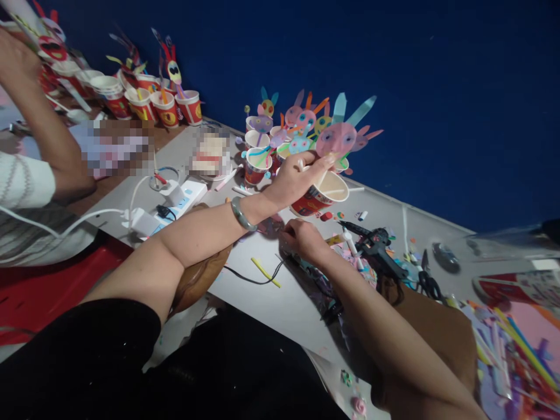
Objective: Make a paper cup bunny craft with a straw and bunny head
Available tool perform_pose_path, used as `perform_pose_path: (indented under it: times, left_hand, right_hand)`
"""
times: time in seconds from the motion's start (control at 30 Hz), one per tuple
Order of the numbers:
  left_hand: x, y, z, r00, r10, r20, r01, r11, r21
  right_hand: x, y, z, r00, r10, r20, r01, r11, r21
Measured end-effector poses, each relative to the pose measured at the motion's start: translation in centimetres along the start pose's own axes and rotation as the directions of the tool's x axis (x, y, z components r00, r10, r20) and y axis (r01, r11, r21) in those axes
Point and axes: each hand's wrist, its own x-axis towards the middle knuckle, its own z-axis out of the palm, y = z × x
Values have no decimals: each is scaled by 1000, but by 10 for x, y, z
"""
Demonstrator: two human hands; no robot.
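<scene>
My left hand, a bangle on its wrist, pinches a pink paper rabbit face with pale blue ears. The face stands upright over a red paper cup with a cream inside, and a white stick shows at the cup's mouth. Lower down, my right hand is curled closed above the table, near a plastic bag of scraps. What its fingers hold, if anything, is hidden. Behind the cup stand several finished-looking cups with coloured animal faces.
A black glue gun and scissors lie to the right. Coloured strips fill the right corner. A white power strip with cables sits left, beside another person's arm. More red cups stand at the back left.
</scene>
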Motion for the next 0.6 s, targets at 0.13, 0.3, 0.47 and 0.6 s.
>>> perform_pose_path:
  times: [0.13,0.3,0.47,0.6]
  left_hand:
    - [0,4,0,999,-35,3,35,999,-15]
    - [-2,8,0,999,-46,-10,46,999,6]
    - [-2,8,0,999,-32,-4,32,999,21]
    - [-3,8,0,999,-34,9,33,999,32]
  right_hand:
    - [-10,6,-8,998,-19,-57,23,998,66]
    - [-29,19,-19,974,-53,-220,91,982,167]
    - [-43,27,-16,965,-65,-256,114,977,183]
    - [-46,32,-9,962,-100,-252,116,992,50]
